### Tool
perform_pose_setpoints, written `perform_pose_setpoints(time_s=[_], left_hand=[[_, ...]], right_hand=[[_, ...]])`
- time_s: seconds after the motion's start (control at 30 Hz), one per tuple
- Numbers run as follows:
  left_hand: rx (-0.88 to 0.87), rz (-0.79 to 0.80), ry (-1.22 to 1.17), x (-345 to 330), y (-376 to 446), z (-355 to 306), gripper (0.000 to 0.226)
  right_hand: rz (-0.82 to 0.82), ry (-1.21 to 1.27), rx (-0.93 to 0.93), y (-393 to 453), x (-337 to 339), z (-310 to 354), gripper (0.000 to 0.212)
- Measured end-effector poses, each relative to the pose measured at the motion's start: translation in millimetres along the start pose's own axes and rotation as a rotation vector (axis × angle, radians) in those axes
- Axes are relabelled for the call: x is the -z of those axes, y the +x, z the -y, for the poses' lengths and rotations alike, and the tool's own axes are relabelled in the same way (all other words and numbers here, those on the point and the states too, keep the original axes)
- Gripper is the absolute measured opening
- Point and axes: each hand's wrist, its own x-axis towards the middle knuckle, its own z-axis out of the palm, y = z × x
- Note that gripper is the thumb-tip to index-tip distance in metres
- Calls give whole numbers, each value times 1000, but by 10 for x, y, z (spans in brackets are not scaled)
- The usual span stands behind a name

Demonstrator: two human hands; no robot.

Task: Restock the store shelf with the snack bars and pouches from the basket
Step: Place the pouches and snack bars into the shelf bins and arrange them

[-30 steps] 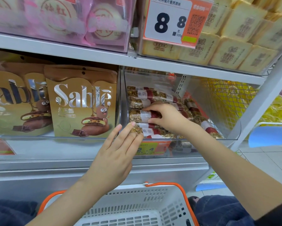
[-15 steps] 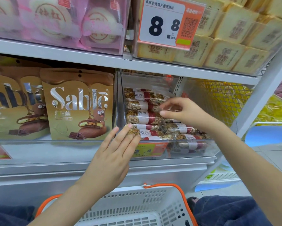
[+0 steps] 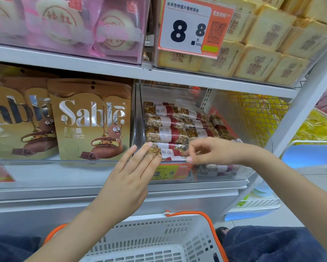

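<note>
Front snack bar (image 3: 166, 152) is steadied by flat left hand (image 3: 129, 183); right hand (image 3: 209, 151) apparently pinches it; should be squared gently.

This is a shop aisle: metal shelving (image 3: 106, 69) carries clear bins of packaged snacks, a printed price tag (image 3: 194, 27) reading 8.8 hangs above, a second price label (image 3: 170, 172) fronts the snack-bar bin, and a white shopping basket (image 3: 155, 235) sits below.
</note>
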Motion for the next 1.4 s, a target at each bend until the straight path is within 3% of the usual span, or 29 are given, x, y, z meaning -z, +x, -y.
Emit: perform_pose_setpoints(time_s=[0.1,0.2,0.37,0.77,0.93,1.13,1.23,1.33,1.4], left_hand=[[4,6,-8,4,2,-7,56],[-2,9,-7,20,1,-2,57],[-6,1,-5,38,1,7,56],[-3,15,25,30,1,-5,57],[-4,16,37,40,5,0,61],[-3,14,32,45,1,-17,62],[1,22,32,70,7,-22,62],[7,32,34,88,-1,-20,62],[7,40,32,90,-10,-20,62]], right_hand=[[-49,52,-79,0,25,-32,46],[44,-19,-103,35,84,5,48],[98,10,-109,61,95,0,37],[4,-16,-79,180,169,-7,18],[-222,98,-103,104,362,104,23],[-248,128,-137,-63,397,115,23],[-365,236,-154,-68,275,12,27],[-658,131,30,-42,98,-63,17],[-558,8,105,-12,-20,-125,13]])
